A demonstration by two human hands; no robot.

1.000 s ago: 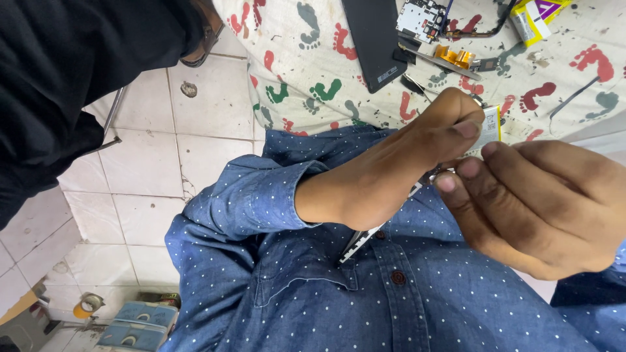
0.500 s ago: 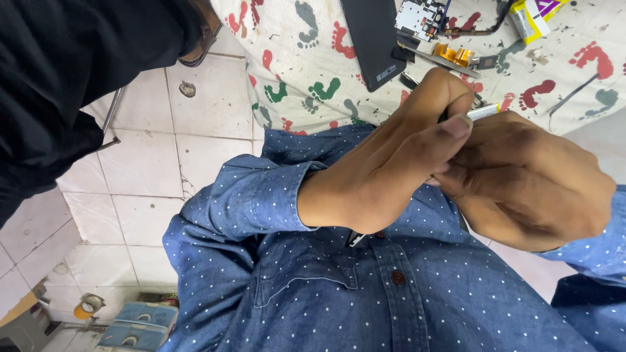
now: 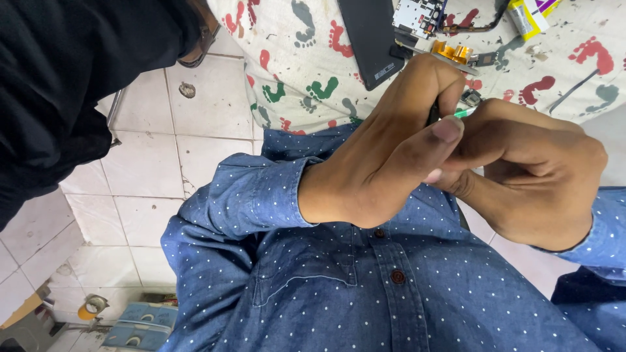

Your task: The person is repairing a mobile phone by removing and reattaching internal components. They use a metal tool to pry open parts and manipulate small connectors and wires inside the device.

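Note:
My left hand [image 3: 385, 163] and my right hand [image 3: 528, 176] are pressed together in front of my chest, just above my blue dotted shirt [image 3: 365, 287]. Both close around a thin tool [image 3: 464, 113]. Only its small green-and-white tip shows between the fingers, beside a dark sliver of its shaft. My left thumb lies across the fingers of my right hand. The rest of the tool is hidden inside the hands.
Beyond the hands is a table cloth [image 3: 306, 78] printed with coloured footprints. On it lie a black slab [image 3: 368, 39], a circuit board [image 3: 420, 16], an orange part [image 3: 453, 52] and a yellow tube [image 3: 525, 16]. A person in black [image 3: 59, 85] stands at the left on white floor tiles [image 3: 143, 169].
My hands have closed up against each other and risen nearer the camera. The long metal end of the tool that hung below them is now hidden.

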